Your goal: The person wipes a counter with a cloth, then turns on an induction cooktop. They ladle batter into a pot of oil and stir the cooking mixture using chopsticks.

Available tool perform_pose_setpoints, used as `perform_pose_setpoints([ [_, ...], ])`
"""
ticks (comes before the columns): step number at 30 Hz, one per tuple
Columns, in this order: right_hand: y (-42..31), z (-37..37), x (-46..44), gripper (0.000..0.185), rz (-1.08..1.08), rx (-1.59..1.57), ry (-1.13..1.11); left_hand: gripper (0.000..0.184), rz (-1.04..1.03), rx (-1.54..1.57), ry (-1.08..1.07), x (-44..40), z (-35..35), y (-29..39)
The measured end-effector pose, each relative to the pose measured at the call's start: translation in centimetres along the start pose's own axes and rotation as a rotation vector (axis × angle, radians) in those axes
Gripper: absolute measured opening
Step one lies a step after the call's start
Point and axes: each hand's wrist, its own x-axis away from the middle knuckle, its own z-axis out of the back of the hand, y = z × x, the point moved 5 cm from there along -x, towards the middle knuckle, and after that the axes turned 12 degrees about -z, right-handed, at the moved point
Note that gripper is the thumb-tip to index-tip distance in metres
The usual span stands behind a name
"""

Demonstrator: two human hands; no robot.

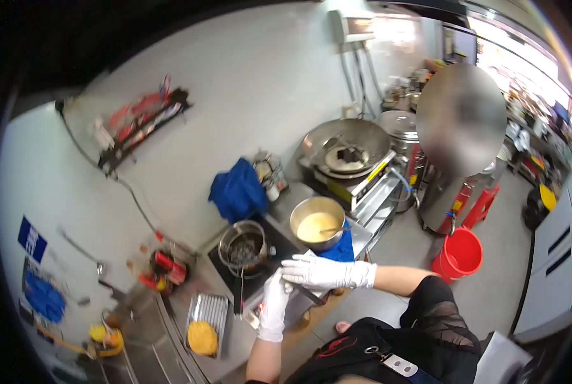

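Note:
My left hand (274,305), in a white glove, points up from the bottom, its fingers bent and partly covered by my right hand (324,271). The right hand, also gloved, comes in from the right with its fingers stretched flat across the left fingertips. A dark narrow strip (310,294) shows just below where they meet; whether the left hand holds it I cannot tell. Just left of the hands, a saucepan (242,246) with a dark handle and dark contents sits on a black cooktop (274,242). Beyond them stands a steel bowl (294,221) of pale yellow liquid with a utensil in it.
A ridged metal tray (210,308) with a yellow round item (203,338) lies lower left beside the sink (148,342). A large wok (315,142) sits on a burner at the back. Another person (462,121), blurred, stands near a red bucket (460,253) on the floor.

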Motion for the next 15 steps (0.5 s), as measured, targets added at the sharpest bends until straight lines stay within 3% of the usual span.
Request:
perform_pose_setpoints([
  [2,2.2,9.1,-3.1,0.047,-0.048,0.078,0.194,0.021,0.042,0.009,0.062,0.7,-1.3,1.7],
  [3,2.8,15.4,-6.4,0.056,-0.266,0.238,0.114,0.021,0.015,-0.029,0.063,1.4,-2.2,2.7],
  [4,0.8,23.9,-6.2,0.06,-0.109,0.257,0.524,0.021,-0.029,-0.072,0.023,1.8,-2.6,3.4],
  [5,0.2,29.2,-7.5,0.065,-0.099,0.327,0.746,0.02,-0.046,-0.103,0.012,2.0,-2.7,3.9],
  [7,-3.5,39.8,-7.6,0.067,0.275,0.443,1.272,0.019,-0.077,-0.187,0.002,2.9,-4.3,5.2],
  [8,-5.7,43.8,-8.1,0.058,0.456,0.392,1.446,0.019,-0.08,-0.23,0.019,3.5,-5.1,5.7],
  [9,-8.0,46.3,-9.1,0.037,0.188,0.321,1.374,0.019,-0.097,-0.264,0.01,3.6,-5.9,6.1],
  [10,-8.8,47.9,-12.2,0.023,0.278,0.512,1.207,0.019,-0.11,-0.298,0.006,3.7,-6.4,6.4],
  [12,1.7,60.0,-35.5,0.023,0.267,0.504,1.252,0.019,-0.19,-0.301,-0.042,3.4,-7.3,6.7],
  [15,14.4,71.3,-48.5,0.024,0.163,0.462,1.355,0.02,-0.236,-0.258,-0.007,3.1,-9.1,6.8],
])
